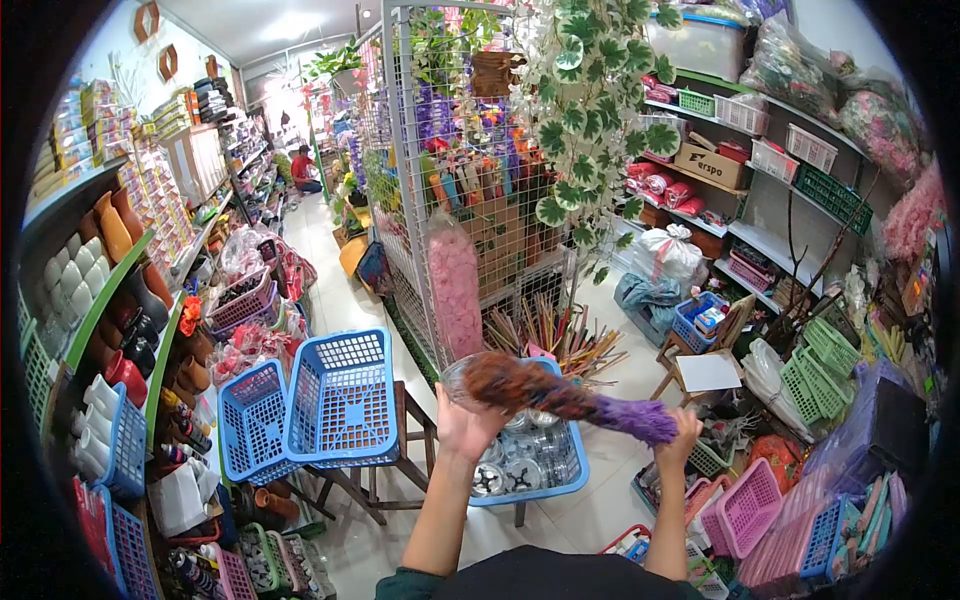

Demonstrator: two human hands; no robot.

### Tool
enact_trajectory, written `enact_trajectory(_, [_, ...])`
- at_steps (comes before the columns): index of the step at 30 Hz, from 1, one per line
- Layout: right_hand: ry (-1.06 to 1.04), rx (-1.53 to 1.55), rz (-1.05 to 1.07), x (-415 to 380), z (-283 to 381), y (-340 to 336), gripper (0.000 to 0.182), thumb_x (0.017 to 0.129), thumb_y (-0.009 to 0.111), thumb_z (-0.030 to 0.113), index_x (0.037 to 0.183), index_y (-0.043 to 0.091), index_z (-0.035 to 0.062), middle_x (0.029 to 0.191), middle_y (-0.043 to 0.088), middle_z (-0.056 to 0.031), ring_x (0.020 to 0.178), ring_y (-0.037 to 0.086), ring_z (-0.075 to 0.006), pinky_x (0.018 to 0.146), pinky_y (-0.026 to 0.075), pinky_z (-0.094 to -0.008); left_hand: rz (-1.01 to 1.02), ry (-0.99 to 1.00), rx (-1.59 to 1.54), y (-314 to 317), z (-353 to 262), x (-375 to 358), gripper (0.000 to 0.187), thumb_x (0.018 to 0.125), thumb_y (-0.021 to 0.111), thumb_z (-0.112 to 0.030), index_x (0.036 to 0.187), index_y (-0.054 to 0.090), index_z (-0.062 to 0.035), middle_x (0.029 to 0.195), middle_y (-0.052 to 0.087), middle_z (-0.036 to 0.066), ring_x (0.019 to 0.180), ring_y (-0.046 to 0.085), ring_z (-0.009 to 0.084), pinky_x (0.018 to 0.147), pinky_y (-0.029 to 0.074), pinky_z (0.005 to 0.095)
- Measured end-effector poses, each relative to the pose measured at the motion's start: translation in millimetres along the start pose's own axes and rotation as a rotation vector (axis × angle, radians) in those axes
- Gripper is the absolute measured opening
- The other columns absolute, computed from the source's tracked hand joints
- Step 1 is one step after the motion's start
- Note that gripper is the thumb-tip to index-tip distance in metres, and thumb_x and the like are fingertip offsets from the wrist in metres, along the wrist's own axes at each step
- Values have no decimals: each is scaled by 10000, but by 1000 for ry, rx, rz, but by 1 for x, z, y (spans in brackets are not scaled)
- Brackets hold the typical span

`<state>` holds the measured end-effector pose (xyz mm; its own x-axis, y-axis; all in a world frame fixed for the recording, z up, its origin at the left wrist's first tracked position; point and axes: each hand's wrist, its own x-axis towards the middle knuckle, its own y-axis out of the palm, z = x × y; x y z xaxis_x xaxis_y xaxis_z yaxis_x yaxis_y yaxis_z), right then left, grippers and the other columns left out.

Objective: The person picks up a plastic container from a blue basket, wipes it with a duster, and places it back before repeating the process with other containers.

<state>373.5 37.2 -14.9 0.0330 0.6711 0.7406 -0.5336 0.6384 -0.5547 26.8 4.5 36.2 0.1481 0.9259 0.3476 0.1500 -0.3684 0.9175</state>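
Observation:
My right hand [680, 436] is closed round the purple end of a fluffy duster [570, 395], its brown and black end reaching left. My left hand [468, 420] grips a clear round container [461, 383], and the duster's brown end lies against it. Part of the container is hidden behind the duster and my fingers. Below the duster is a blue basket [545, 492] with several clear round containers [520, 470] in it. To the left, two blue plastic baskets [343, 458] rest on wooden stools.
A white wire rack [410, 200] with hanging ivy [590, 110] stands ahead, with bundled sticks [560, 340] at its foot. Stocked shelves line both sides. Pink baskets [750, 510] lie at lower right. A person in red [303, 170] crouches far down the aisle.

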Motion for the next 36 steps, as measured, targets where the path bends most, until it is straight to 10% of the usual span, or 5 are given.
enact_trajectory(4, [-119, -52, -18, 3, 6, -5, 229, 744, 636, 303, 806, 652, 83, 791, 559, -69, 812, 495, -287, 763, 336, -410, -278, 68, 163, 15, 8, -1, 741, 948, 178, -645, 1374, 436, -96, 1420, 411, 210, 1277, 418, 388, 1096, 263, 589])
enact_trajectory(8, [-141, -71, -37, 7, 22, -13, 225, 749, 632, 305, 783, 649, 83, 769, 543, -65, 780, 489, -277, 760, 334, -408, 131, -12, -491, -18, 13, -1, 776, 945, 206, -656, 1380, 412, -48, 1418, 412, 214, 1300, 410, 373, 1111, 271, 555])
enact_trajectory(10, [-119, -93, -52, 12, 14, -27, 221, 746, 637, 303, 774, 646, 83, 760, 536, -65, 776, 488, -275, 757, 332, -407, -245, 107, 218, 19, 7, 0, 775, 950, 223, -648, 1398, 384, -36, 1417, 414, 209, 1312, 394, 381, 1119, 269, 539])
enact_trajectory(27, [-122, -143, -54, 22, 26, -28, 233, 769, 620, 298, 724, 623, 70, 726, 530, -71, 762, 487, -282, 743, 329, -396, -237, 249, 799, -29, 5, -3, 632, 946, 427, -556, 1372, 419, -89, 1359, 499, 109, 1252, 486, 284, 1069, 377, 483])
enact_trajectory(36, [-87, -54, 15, 27, 32, -19, 221, 719, 645, 273, 783, 640, 62, 784, 562, -82, 800, 494, -297, 754, 329, -403, -333, 256, 1129, 9, -12, -3, 874, 708, 802, -108, 1417, 294, -50, 1319, 497, 95, 1217, 492, 205, 970, 458, 373])
